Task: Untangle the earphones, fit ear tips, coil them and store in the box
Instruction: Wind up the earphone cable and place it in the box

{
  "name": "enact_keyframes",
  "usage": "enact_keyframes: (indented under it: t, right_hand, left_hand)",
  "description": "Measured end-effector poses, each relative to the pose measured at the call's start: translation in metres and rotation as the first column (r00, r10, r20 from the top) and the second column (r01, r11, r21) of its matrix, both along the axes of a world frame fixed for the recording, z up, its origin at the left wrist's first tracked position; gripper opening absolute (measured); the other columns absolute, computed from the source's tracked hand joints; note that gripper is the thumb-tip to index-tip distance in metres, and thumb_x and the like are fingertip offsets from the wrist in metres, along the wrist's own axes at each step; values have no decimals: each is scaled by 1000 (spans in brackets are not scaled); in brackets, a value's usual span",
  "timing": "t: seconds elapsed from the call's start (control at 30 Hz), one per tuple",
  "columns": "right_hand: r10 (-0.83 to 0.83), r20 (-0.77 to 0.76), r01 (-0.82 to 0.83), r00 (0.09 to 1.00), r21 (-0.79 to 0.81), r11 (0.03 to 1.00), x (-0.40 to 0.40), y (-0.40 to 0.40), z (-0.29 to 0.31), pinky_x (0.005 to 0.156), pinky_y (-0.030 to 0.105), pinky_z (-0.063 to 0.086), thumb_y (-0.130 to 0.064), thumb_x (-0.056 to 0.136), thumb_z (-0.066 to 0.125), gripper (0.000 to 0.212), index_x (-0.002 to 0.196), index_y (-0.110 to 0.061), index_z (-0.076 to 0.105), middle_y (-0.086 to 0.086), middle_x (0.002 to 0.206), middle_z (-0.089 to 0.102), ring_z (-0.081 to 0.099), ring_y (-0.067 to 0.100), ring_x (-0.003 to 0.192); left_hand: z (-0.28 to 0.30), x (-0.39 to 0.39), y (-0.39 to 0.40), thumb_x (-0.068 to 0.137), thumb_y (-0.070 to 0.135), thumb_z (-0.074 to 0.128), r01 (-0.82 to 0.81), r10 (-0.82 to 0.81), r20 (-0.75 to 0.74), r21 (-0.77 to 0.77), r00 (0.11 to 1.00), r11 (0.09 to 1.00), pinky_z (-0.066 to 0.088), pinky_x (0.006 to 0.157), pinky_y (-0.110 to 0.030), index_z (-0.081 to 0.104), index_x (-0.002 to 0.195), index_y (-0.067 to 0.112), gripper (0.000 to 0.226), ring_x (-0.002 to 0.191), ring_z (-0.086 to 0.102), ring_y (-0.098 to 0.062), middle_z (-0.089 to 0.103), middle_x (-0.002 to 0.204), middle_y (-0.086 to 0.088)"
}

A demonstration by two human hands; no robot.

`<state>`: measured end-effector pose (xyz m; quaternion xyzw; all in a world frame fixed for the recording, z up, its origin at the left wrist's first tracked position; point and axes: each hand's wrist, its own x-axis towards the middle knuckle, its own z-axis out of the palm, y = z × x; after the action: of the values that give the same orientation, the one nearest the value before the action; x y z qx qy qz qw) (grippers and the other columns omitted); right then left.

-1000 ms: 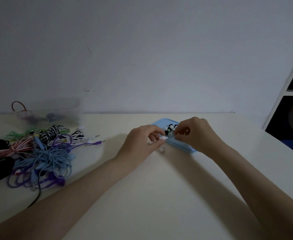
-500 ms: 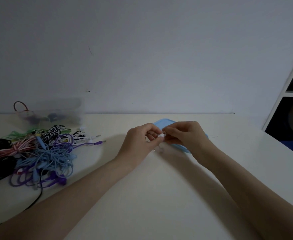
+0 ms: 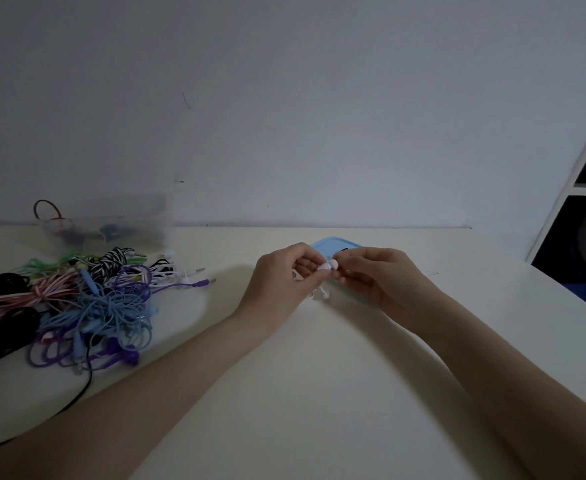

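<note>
dim cream tabletop (image 3: 319,393): left hand (image 3: 277,282) pinches small white earbud (image 3: 323,267), right hand (image 3: 374,275) pinches soft white ear tip (image 3: 334,264). light, slippery; grip bud body.

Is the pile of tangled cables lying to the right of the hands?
No, the cable pile lies on the table's left side, left of the left hand.

No readable text, label, brand, number or sign anywhere in view.
</note>
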<state>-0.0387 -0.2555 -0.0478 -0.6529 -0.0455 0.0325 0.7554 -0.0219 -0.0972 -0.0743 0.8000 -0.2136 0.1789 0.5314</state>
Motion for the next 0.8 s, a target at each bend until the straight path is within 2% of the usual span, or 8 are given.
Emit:
enact_keyframes:
  t: [0.13,0.37,0.47,0.67,0.8]
  right_hand:
    - [32,-63,-28,997,54,998,0,-1,0,74,20,56,1,87,57,12,94,7,65,13,82,66,63,16,74]
    - [69,-105,-54,992,137,989,3,0,0,78,21,55,2,87,58,21,106,11,61,11,81,67,66,12,68]
    - [77,-103,-62,992,141,988,2,0,-1,78,20,55,3,87,57,18,102,10,63,8,78,68,66,11,67]
    - [81,-104,-60,991,189,980,0,3,0,68,16,56,6,86,54,13,92,11,64,8,75,71,68,9,66]
    - [89,-125,-58,988,236,970,-1,4,1,67,16,56,7,86,52,13,89,10,64,9,79,72,69,10,70]
  left_hand:
    - [0,1,0,80,15,72,13,-13,2,-9,1000,1000,40,58,-8,66,79,16,6,58,52,5,61,67,11]
    - [3,-1,2,79,6,71,63,-64,-25,-63,998,996,42,54,-7,63,74,25,22,57,52,2,60,66,8]
    - [3,-1,3,77,5,72,66,-70,-40,-76,997,995,42,53,-9,64,75,22,19,57,52,2,60,67,7]
    - [6,-4,5,78,4,72,99,-106,-72,-103,992,990,42,48,-10,69,79,9,6,55,59,0,67,68,3]
    - [7,-4,6,78,3,72,106,-115,-72,-112,991,988,40,48,-8,70,79,9,6,57,63,-3,69,71,0]
